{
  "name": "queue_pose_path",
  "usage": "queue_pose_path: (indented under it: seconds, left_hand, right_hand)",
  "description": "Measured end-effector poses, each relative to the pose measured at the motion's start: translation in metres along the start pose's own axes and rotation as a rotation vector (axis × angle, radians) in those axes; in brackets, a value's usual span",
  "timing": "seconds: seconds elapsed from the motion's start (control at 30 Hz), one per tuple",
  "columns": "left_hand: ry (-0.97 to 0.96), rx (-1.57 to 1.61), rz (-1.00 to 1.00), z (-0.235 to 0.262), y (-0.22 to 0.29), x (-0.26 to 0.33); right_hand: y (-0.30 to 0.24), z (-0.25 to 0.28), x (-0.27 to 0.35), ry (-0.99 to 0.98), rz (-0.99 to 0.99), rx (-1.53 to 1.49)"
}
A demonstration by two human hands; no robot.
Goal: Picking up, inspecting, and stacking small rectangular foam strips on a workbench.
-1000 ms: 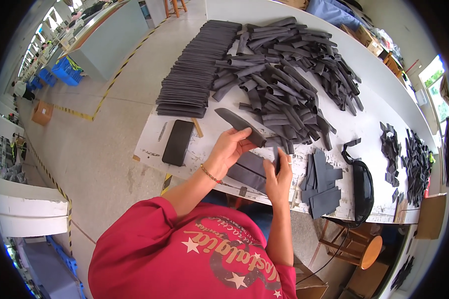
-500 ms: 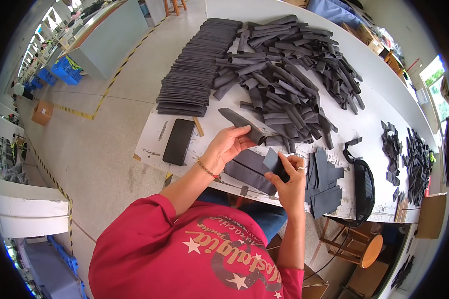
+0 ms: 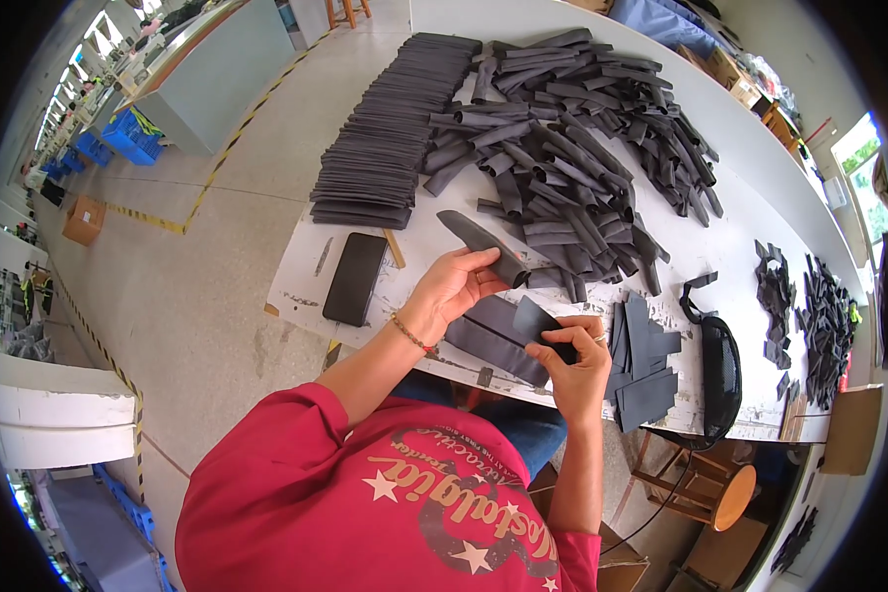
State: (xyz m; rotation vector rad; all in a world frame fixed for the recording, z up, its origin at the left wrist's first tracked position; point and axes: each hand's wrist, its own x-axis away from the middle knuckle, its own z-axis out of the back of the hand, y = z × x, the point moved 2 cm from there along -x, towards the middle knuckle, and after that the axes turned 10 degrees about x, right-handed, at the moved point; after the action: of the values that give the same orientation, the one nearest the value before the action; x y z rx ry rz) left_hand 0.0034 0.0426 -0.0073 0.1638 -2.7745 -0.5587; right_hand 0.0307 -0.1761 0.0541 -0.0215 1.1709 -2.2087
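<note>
My left hand [image 3: 454,288] is closed around a dark grey fabric sleeve [image 3: 470,233], its open end turned toward my right hand. Between the thumb and fingers of my right hand [image 3: 579,363] is a thin, stiff dark grey sheet [image 3: 535,318]. The sheet's upper corner is close to the sleeve's open end; I cannot tell whether they touch. Below both hands, long flat dark pieces [image 3: 493,343] lie side by side at the table's near edge. Right of my right hand rests a loose stack of flat dark sheets [image 3: 647,397].
A large heap of dark sleeves [image 3: 572,168] covers the table's middle, beside a neat row of flattened sleeves [image 3: 380,148]. A black phone [image 3: 355,280] lies at left. To the right are a black mesh-sided pouch [image 3: 720,375], more dark strips [image 3: 827,331] and a wooden stool [image 3: 732,496].
My right hand has shifted slightly right and down, and the sheet in it has turned, showing more of its face. My left hand with the sleeve has barely moved.
</note>
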Motion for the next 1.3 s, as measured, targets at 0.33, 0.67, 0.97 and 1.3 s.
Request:
queue_pose_path:
  seconds: [0.33, 0.67, 0.97, 1.3]
  left_hand:
    - [-0.011, -0.067, 0.005, -0.011, 0.001, 0.006]
    - [-0.037, -0.082, 0.031, -0.012, -0.004, 0.009]
    - [0.105, -0.237, -0.437, -0.053, -0.018, 0.044]
    - [-0.243, 0.055, -0.092, -0.047, -0.041, 0.024]
  right_hand:
    - [-0.018, -0.003, -0.009, 0.12, -0.041, 0.061]
    - [-0.02, -0.006, -0.017, 0.317, 0.306, 0.405]
    - [-0.024, -0.024, -0.015, 0.397, 0.338, 0.56]
    - [-0.02, -0.05, -0.006, 0.427, 0.259, 0.363]
